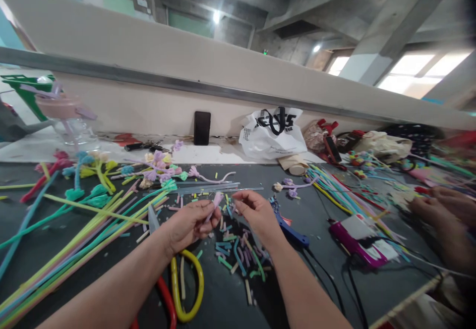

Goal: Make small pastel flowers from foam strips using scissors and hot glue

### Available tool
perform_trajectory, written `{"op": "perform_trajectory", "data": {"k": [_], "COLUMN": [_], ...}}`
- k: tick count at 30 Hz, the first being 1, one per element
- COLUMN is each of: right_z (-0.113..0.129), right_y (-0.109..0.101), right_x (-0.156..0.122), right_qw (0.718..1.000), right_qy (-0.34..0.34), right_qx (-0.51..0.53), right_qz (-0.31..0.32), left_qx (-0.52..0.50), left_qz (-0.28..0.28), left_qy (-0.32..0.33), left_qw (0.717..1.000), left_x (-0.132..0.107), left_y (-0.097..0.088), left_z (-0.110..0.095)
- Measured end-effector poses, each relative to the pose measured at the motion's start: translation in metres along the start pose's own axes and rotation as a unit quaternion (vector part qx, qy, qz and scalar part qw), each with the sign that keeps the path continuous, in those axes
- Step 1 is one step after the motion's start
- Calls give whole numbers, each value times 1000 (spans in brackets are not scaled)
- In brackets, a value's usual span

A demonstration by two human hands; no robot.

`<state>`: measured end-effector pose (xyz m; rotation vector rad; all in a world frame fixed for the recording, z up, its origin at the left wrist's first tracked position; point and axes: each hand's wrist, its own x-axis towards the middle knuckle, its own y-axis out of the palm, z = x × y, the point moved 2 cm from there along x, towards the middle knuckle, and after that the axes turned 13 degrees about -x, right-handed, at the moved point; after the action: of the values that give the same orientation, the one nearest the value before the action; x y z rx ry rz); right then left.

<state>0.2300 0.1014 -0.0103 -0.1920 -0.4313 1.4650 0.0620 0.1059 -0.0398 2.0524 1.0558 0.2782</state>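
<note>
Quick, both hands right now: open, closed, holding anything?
Left hand: closed, holding a small pale-purple fuzzy piece.
Right hand: partly curled; whether it holds anything cannot be told.

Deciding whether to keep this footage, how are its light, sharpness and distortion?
Head view: a ceiling light glares, the bright window washes out; head view: the lilac piece in the left hand looks soft, another person's hand at right is blurred; head view: the partition slants, edges look stretched, top right corner dark.
</note>
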Motion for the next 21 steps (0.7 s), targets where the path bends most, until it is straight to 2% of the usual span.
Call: {"op": "perform_trajectory", "data": {"k": [6,12,16,21], "right_z": [-2,9,47,107], "right_y": [-9,-11,-18,-34], "right_x": [4,2,-9,-30], "right_qw": [998,983,973,986], "right_qy": [0,-47,-83,-132], "right_qx": [30,153,192,72], "right_qz": [-48,-90,-97,-78], "left_qx": [-34,-31,-33,-30], "left_qz": [-20,-20,-16,-14], "left_qy": [36,55,74,85], "left_qw": [999,998,997,996], "left_x": [1,2,3,0], "left_y": [-4,-4,-8,-7], "left_z": [-8,-8,-7,-9]}}
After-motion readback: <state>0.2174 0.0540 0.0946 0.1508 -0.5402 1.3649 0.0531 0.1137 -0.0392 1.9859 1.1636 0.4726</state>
